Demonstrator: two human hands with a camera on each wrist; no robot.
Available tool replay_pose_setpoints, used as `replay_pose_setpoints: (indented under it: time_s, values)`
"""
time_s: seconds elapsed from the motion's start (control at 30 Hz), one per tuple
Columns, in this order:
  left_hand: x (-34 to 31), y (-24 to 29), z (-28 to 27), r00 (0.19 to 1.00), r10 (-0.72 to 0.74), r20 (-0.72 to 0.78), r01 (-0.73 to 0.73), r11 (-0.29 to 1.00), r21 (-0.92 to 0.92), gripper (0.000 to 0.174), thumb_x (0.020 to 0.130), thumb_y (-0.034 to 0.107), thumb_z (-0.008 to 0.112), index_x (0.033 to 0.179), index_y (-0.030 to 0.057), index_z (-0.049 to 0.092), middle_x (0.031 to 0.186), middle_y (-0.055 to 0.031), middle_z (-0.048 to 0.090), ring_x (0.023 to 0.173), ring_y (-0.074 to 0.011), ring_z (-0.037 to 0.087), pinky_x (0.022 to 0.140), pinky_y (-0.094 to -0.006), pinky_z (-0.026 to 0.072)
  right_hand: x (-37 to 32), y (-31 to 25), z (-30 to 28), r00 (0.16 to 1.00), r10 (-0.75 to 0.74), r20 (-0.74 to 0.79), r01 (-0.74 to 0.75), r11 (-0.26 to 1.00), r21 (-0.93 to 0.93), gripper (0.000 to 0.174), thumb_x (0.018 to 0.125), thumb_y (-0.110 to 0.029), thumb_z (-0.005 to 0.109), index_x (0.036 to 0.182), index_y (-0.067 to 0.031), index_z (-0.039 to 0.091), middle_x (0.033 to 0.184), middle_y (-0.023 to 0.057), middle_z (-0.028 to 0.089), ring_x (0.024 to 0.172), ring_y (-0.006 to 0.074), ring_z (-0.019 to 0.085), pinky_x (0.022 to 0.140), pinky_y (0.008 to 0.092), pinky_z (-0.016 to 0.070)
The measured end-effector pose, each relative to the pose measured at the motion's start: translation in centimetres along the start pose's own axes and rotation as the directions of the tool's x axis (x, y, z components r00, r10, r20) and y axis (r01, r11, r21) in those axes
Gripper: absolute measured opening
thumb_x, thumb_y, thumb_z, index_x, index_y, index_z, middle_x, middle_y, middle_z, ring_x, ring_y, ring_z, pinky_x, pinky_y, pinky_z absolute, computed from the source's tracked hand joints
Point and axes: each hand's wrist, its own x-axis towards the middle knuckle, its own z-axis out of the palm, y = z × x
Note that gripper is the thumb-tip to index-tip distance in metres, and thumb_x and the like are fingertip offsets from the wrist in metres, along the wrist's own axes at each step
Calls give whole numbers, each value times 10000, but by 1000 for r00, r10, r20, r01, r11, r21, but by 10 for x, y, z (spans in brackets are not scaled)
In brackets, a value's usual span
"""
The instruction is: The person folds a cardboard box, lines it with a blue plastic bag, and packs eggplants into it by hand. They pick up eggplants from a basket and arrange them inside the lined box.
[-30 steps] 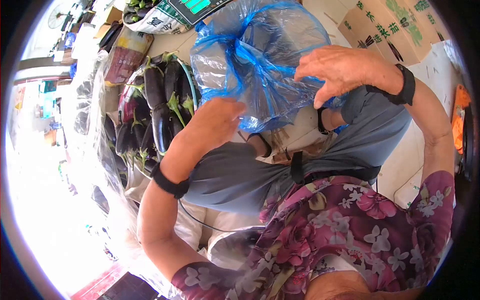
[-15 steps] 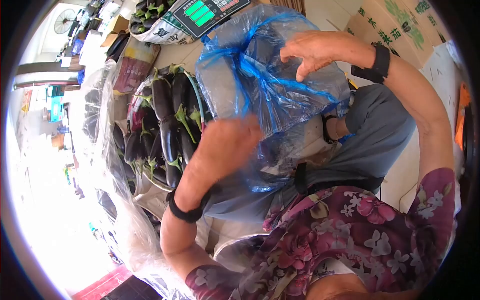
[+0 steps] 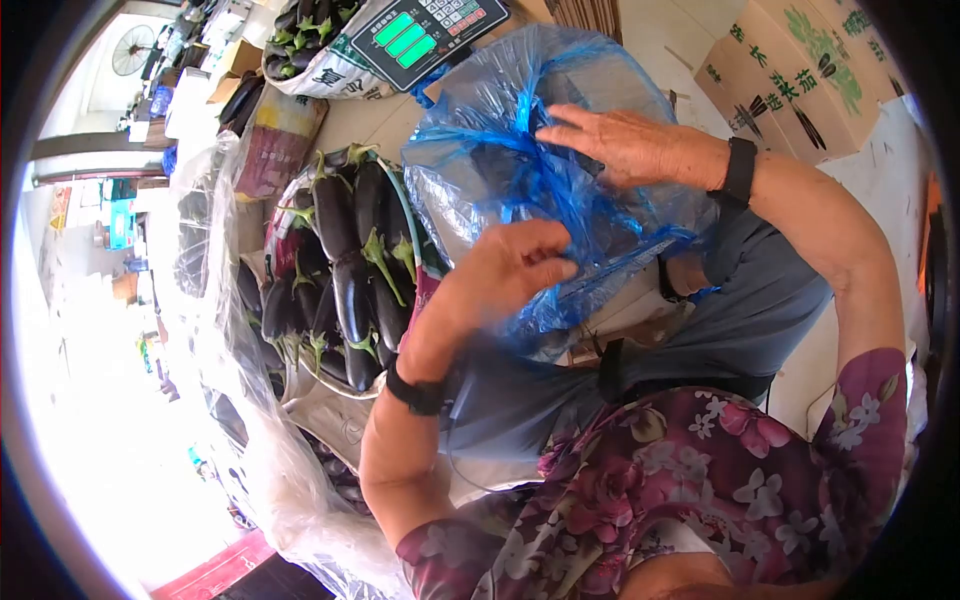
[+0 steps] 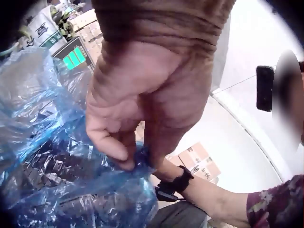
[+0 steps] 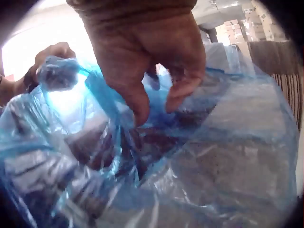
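Note:
A thin, see-through blue plastic bag (image 3: 470, 185) sits bulging in front of the person's knees, its film bunched at the top. Dark shapes show blurred through it. The left hand (image 3: 505, 275) is at the bag's near side; in the left wrist view its thumb and fingers pinch a gathered bit of the film. Over the bag's top, the right hand (image 3: 640, 145) has its fingers extended. The right wrist view shows the right hand's thumb and fingers (image 5: 173, 102) apart, close over the crumpled film.
Left of the bag stands a round sack of eggplants (image 3: 345, 270). A scale with a lit green display (image 3: 405, 40) is behind it, beside another sack of eggplants (image 3: 305, 35). A printed cardboard box (image 3: 790, 85) stands at back right. Clear plastic sheeting (image 3: 215, 270) hangs along the left.
The left hand has moved rightward and in toward the right hand. The right hand, raised half a second ago, has come lower over the bag. The bag's film is more gathered between them.

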Motion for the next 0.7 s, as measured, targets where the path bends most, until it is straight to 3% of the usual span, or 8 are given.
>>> replay_pose_setpoints:
  time_s: [0.13, 0.2, 0.33, 0.37, 0.43, 0.53, 0.6, 0.7]
  values:
    - [-5, -8, 2, 909, 373, 189, -401, 905, 142, 156, 828, 117, 707, 883, 3, 616, 882, -106, 620, 789, -253, 609, 675, -354, 473, 7, 0, 6, 901, 8, 434, 25, 997, -71, 149, 741, -7, 653, 889, -10, 633, 910, 147, 624, 832, 366, 641, 694, 466, 504]
    - [-9, -10, 3, 906, 348, 241, -391, 906, 161, 174, 837, 147, 710, 899, 4, 633, 854, -128, 603, 773, -263, 596, 679, -356, 467, -10, 10, 10, 921, -136, 365, 200, 969, -144, 35, 749, -5, 618, 781, -12, 630, 835, 125, 611, 832, 343, 630, 688, 462, 489]
    - [-16, -4, -10, 932, 155, 326, -182, 982, 54, 210, 868, 207, 700, 912, 6, 657, 803, -161, 594, 743, -293, 589, 676, -370, 465, -22, 12, -24, 964, -88, 252, 138, 972, -190, 41, 757, 4, 591, 770, -22, 620, 845, 119, 614, 869, 328, 626, 709, 451, 485]
    - [-16, -6, -14, 935, 157, 319, -183, 982, 55, 210, 868, 207, 700, 912, 6, 657, 803, -161, 594, 743, -293, 589, 676, -370, 465, -17, 0, -40, 923, 15, 383, 82, 969, -234, 33, 758, -22, 615, 785, -23, 633, 874, 120, 627, 901, 328, 623, 737, 445, 486]
    - [-9, -12, -19, 989, 136, 56, -139, 989, 56, 234, 894, 242, 683, 907, 9, 663, 744, -171, 600, 694, -296, 596, 655, -385, 471, -16, -20, -60, 857, 122, 501, 35, 956, -292, 47, 760, -47, 638, 800, -24, 647, 903, 122, 639, 934, 328, 620, 765, 439, 488]
    - [4, -31, -27, 981, 76, -179, -39, 978, 203, 257, 937, 240, 649, 962, -15, 671, 768, -117, 629, 693, -197, 608, 657, -316, 482, -19, -44, -71, 797, -90, 597, 68, 996, 59, 152, 737, -110, 695, 872, -40, 695, 901, 126, 665, 910, 337, 634, 783, 439, 497]
    - [7, -27, -28, 973, 62, -221, 8, 954, 301, 257, 926, 238, 662, 978, -13, 672, 771, -127, 648, 693, -214, 630, 671, -331, 493, -16, -54, -71, 703, 63, 708, 6, 996, -94, 247, 701, -154, 737, 929, -58, 724, 864, 132, 690, 882, 341, 653, 780, 429, 514]
    - [15, -43, -25, 950, 165, -264, -45, 911, 410, 277, 903, 248, 680, 1004, -10, 675, 802, -148, 667, 720, -258, 654, 674, -361, 503, -28, -2, -58, 802, 149, 578, -3, 969, -246, 220, 688, -165, 744, 868, -39, 727, 770, 147, 686, 811, 350, 669, 733, 445, 527]
